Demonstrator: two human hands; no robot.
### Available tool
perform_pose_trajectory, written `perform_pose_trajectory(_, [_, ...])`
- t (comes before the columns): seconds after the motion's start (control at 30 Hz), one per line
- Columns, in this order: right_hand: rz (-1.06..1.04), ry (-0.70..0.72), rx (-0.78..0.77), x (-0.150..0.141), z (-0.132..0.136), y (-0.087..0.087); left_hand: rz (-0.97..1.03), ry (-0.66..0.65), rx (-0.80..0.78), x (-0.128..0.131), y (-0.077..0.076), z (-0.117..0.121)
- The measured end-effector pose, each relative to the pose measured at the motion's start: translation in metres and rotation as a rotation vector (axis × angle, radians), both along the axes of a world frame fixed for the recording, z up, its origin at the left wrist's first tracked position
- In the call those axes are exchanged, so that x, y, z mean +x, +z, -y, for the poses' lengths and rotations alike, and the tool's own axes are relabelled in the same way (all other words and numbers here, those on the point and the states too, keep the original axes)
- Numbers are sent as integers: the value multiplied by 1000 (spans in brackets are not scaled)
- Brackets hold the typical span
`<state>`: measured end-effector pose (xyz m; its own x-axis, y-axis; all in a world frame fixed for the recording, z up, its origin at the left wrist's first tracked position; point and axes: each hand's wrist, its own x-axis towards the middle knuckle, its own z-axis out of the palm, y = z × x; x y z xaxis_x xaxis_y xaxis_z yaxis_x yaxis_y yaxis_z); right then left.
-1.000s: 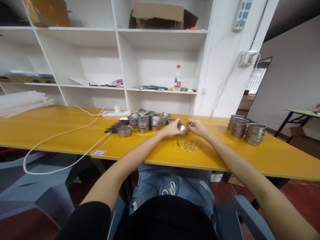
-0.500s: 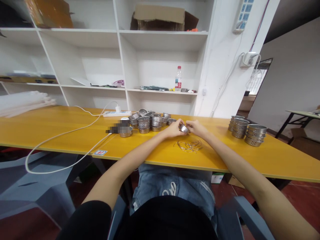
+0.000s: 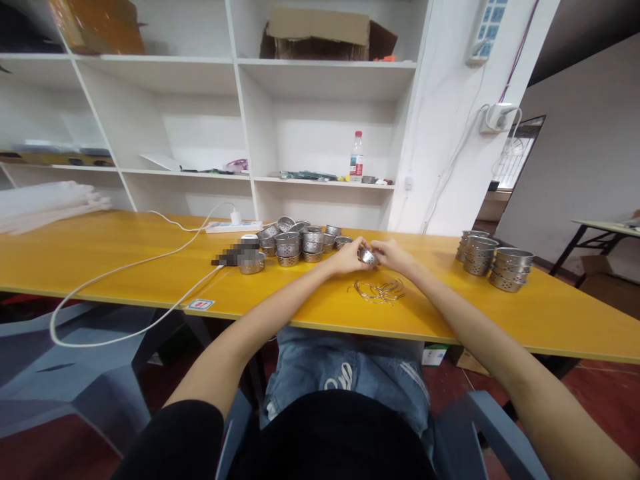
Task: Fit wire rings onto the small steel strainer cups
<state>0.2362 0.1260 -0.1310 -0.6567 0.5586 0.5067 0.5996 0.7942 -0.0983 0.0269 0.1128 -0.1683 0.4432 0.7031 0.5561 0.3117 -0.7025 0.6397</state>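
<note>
The left hand grasps a small metal cup by its rim and wall, the cup tilted and its holed side showing. The right hand is at the cup's right edge, thumb and fingertips drawn together; whether they pinch a wire or only the rim, I cannot tell. The cup is near the middle of the yellow counter, between the 2 hands, and I cannot tell if it touches the top. Just in front of it, nearer the person, a loose tangle of thin wires lies flat. Beyond the left hand, more of the same cups sit in a pile, some stacked upright and a few tipped on top. A dark item, blurred out, lies at the pile's left end. Well apart on the right stand 3 stacks of cups, the rear stack partly hidden. A power strip lies behind on the left, and a white cable loops over the front edge above a grey chair. On the white shelves at the back are a bottle with a red cap and a carton.
</note>
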Motion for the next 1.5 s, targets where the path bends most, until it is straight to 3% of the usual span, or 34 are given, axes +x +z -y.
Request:
perform_pose_trajectory(0.33, [-28,-77,0,0,4,0,11,-25,5,0,0,-1])
perform_pose_trajectory(0.53, [-175,-82,-180,8,7,-2,-20,-6,33,0,-2,2])
perform_pose_trajectory(0.7, [-231,-158,-13,14,-2,-4,14,-61,15,4,-6,4])
perform_pose_trajectory(1.0, [-67,-42,-6,6,4,-5,-2,-142,44,6,-3,8])
perform_pose_trajectory(1.33, [74,-31,-181,7,7,2,-117,-44,49,2,2,12])
perform_pose_trajectory(1.5, [43,-16,-189,5,6,1,-143,-42,31,4,2,11])
